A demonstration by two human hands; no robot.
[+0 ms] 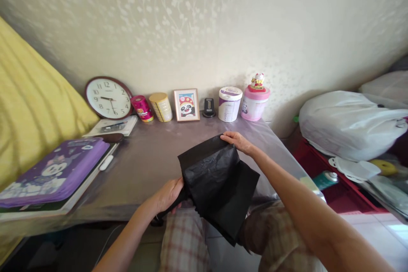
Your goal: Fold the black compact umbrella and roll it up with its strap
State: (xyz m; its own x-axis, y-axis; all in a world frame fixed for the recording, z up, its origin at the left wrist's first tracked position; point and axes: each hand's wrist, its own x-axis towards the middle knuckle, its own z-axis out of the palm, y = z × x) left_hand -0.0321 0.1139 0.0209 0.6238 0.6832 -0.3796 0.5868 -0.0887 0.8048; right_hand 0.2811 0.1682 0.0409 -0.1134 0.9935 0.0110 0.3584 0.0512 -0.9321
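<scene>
My left hand (168, 196) is closed around the dark shaft or handle end of a black folding umbrella (216, 178), just off the table's front edge. The umbrella's canopy is collapsed, with its loose fabric panels hanging out in wide creased flaps above my lap. At the top, my right hand (237, 141) pinches the upper edge of one panel between thumb and fingers. Another flap sticks out to the right, and the lowest point of fabric hangs between my knees. Most of the umbrella's ribs and shaft are hidden by the fabric.
Along the wall stand a clock (108, 97), a pink canister (142, 108), a yellow-lidded tub (161, 107), a framed panda picture (186, 105) and two tubs, one topped by a cat figurine (257, 82). Purple folder (54, 172) lies left; white bags (347, 125) sit right.
</scene>
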